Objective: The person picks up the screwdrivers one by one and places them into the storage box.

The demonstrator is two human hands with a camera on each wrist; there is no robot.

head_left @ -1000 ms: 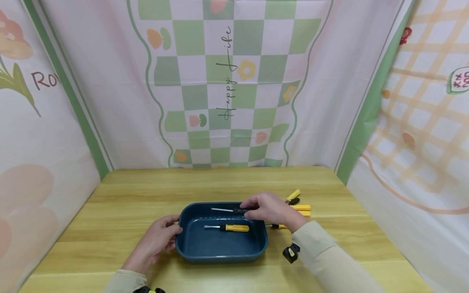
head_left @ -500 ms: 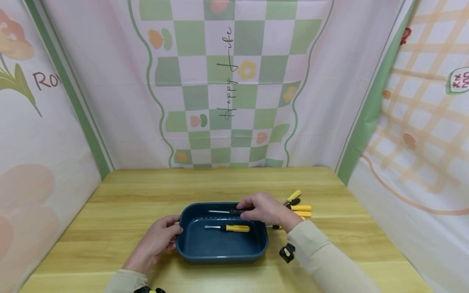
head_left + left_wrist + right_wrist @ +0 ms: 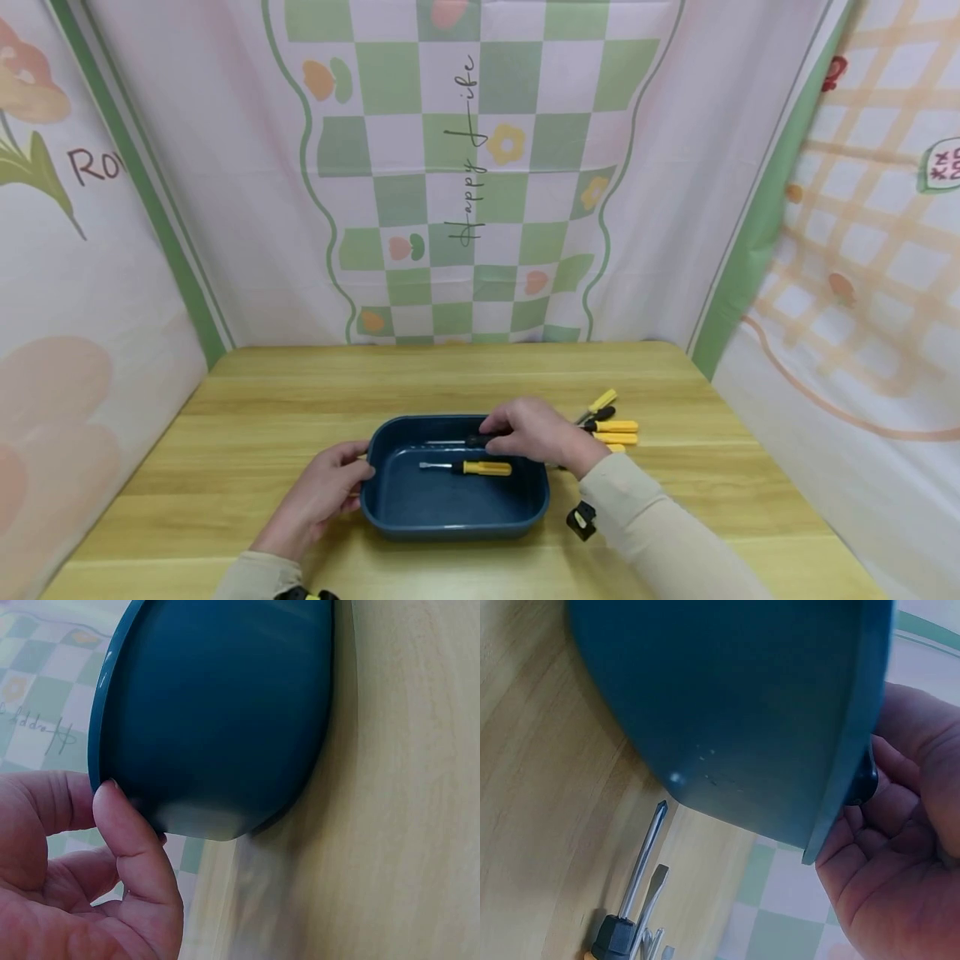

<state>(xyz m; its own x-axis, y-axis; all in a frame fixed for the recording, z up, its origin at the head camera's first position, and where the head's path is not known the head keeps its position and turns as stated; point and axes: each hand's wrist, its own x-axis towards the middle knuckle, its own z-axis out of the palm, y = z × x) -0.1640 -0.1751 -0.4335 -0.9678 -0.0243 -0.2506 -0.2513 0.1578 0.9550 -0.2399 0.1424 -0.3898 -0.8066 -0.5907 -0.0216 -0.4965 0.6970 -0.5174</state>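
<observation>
Fabric (image 3: 502,75) hung behind the work and down both sides, its middle panel printed with green and white checks and the words "Happy Life" running sideways. Before it stood a wooden table (image 3: 285,400), and on the near part of that sat a deep blue dish (image 3: 442,504) with rounded corners. The left hand (image 3: 324,487) gripped the dish by its left end, thumb and fingers pinching the rim. The right hand (image 3: 528,429) came over the far right corner, fingers and thumb clasping the handle of a black-handled screwdriver (image 3: 478,440). Right of the dish, loose screwdrivers (image 3: 617,437) lay bunched on the wood, mostly yellow-handled, the right hand and wrist covering some of them. Inside, a yellow-handled screwdriver (image 3: 486,468) lay on the dish's floor, tip to the left. The black-handled one was just beyond it, near the far wall, also aimed left; whether its metal touched the dish, I couldn't quite tell.
</observation>
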